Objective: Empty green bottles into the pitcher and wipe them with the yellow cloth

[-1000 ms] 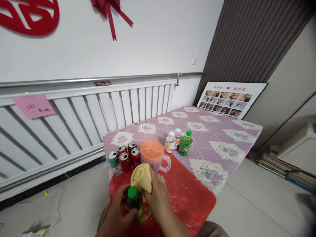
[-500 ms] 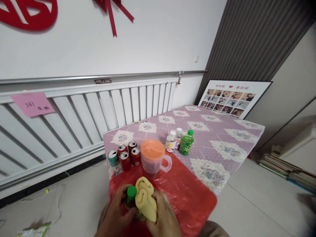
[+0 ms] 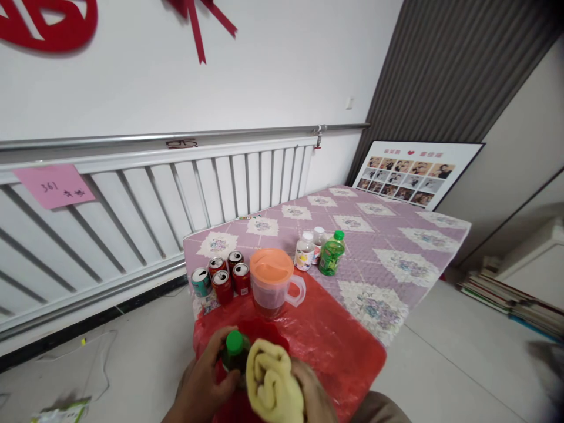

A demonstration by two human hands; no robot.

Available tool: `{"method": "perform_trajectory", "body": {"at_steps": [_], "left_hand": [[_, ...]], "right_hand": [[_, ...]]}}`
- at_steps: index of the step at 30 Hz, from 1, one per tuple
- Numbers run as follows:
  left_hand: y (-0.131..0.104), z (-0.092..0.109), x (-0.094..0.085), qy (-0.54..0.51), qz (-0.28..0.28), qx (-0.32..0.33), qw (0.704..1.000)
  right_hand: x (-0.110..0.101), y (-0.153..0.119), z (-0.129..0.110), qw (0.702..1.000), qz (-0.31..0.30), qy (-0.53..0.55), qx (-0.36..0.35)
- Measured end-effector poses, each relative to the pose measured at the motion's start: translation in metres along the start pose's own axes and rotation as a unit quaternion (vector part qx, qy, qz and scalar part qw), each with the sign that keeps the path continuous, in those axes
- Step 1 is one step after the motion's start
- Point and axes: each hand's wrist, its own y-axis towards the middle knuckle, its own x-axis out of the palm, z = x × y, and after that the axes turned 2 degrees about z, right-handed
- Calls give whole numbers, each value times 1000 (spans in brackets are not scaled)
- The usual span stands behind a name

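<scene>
My left hand [image 3: 211, 371] is wrapped round a green-capped bottle [image 3: 235, 346], which stands upright near the front of the table. A folded yellow cloth [image 3: 273, 382] is gripped in my right hand [image 3: 311, 390], just right of the bottle. Whether cloth and bottle touch is hard to make out. Below them lies a red plastic sheet [image 3: 339, 346], and a darker red patch with a scalloped edge shows behind the bottle. Beyond my hands stands a clear pitcher [image 3: 268, 296] with an orange lid, some dark liquid in its bottom.
Several opened drink cans [image 3: 223, 286] cluster left of the pitcher. Two white-capped bottles [image 3: 304, 251] and a green bottle [image 3: 331, 254] stand to its right on the patterned tablecloth [image 3: 379, 258]. A white radiator [image 3: 211, 188] runs behind the table; a photo board [image 3: 414, 173] leans at the far end.
My right hand and the yellow cloth have moved down and to the right, slightly away from the bottle cap. My left hand stays on the bottle.
</scene>
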Motion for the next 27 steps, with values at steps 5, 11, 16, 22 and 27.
{"method": "perform_trajectory", "body": {"at_steps": [5, 11, 16, 22, 27], "left_hand": [[3, -1, -3, -14, -28, 19, 999], [3, 0, -1, -34, -29, 27, 999], [3, 1, 0, -44, -32, 34, 998], [2, -2, 4, -69, -26, 25, 997], [5, -7, 16, -118, 11, 26, 993]], "right_hand": [[-11, 32, -1, 998, 57, -25, 22], [6, 65, -19, 998, 57, -16, -5], [23, 56, -20, 999, 20, -2, -47], [25, 32, -5, 997, -11, -26, -67], [36, 15, 14, 998, 7, -52, -24]]}}
